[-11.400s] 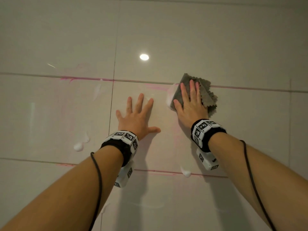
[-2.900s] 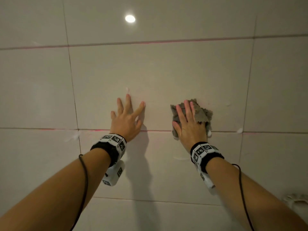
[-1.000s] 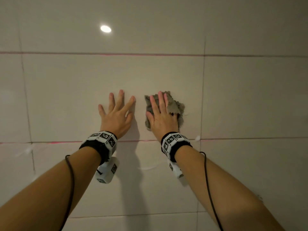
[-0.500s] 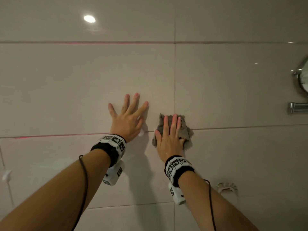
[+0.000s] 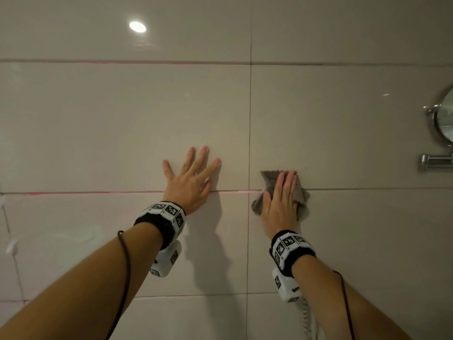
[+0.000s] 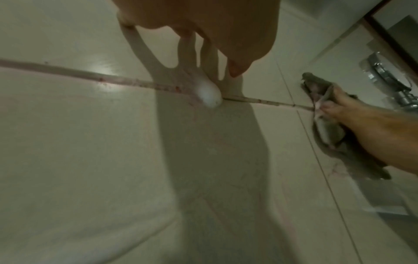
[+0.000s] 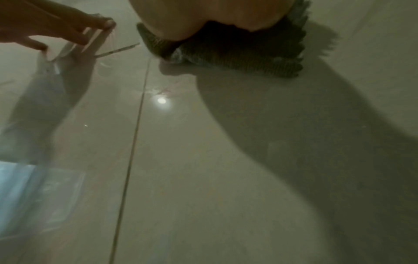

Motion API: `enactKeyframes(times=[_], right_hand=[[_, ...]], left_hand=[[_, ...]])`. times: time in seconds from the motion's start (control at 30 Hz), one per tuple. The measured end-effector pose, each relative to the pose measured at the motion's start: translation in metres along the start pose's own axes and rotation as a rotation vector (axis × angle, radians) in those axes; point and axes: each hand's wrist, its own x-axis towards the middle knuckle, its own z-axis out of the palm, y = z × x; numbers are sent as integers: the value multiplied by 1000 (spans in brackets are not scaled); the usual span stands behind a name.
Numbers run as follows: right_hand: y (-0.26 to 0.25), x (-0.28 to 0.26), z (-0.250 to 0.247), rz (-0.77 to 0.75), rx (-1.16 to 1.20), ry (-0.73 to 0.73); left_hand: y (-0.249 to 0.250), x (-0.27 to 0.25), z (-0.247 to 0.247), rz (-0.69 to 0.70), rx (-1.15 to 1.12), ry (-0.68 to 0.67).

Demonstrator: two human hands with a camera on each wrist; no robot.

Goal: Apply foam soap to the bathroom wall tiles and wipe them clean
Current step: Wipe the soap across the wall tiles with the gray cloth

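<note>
A crumpled grey cloth [image 5: 272, 184] lies flat against the glossy beige wall tiles [image 5: 122, 123], over a horizontal grout line just right of a vertical joint. My right hand [image 5: 282, 192] presses it to the wall with straight fingers; the cloth [image 7: 237, 51] bunches under the palm in the right wrist view. My left hand [image 5: 193, 175] rests flat on the tile to the left, fingers spread. A blob of white foam [image 6: 208, 92] sits on the grout line beneath the left palm. Foam smears [image 5: 73, 236] streak the lower left tile. Pink staining tints the grout [image 5: 85, 193].
A round chrome mirror [image 5: 443, 119] on a chrome arm [image 5: 434, 165] juts from the wall at the far right. A white coiled cord [image 5: 307, 317] hangs below my right wrist. A ceiling light reflects [image 5: 137, 27] high on the tiles.
My right hand has slid the cloth to the right, across the vertical joint and along the grout line. The left hand stays flat on the tile, and the gap between the hands has widened.
</note>
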Motion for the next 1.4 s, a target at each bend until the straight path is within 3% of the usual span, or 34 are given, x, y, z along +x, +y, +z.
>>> enactKeyframes(times=[0.2,0.33,0.5,0.67,0.83,1.03,1.3,1.4], right_hand=[[-36,-5,19,33,-69,48],[-65,-15,30,25,-62,40],[-107,-23,44,14,-66,16],[-150,-30,59,-60,-106,-43],[-200,-38,73,-158,-132,-85],[-248,-65,98,-376,-151,-178],[-213,-113,104,-708,-175,-384],[-192,-100,86,-669,-203,-394]], left_hand=[[-35,-14,-5,10,-29,91],[-75,-30,-8,-66,2,88],[-115,-46,-8,-35,-5,98],[-152,-58,-9,46,6,119],[-191,-70,-7,125,-84,230],[-219,-92,-7,152,-166,251],[-199,-99,-4,44,-194,143],[-184,-96,-2,43,-163,124]])
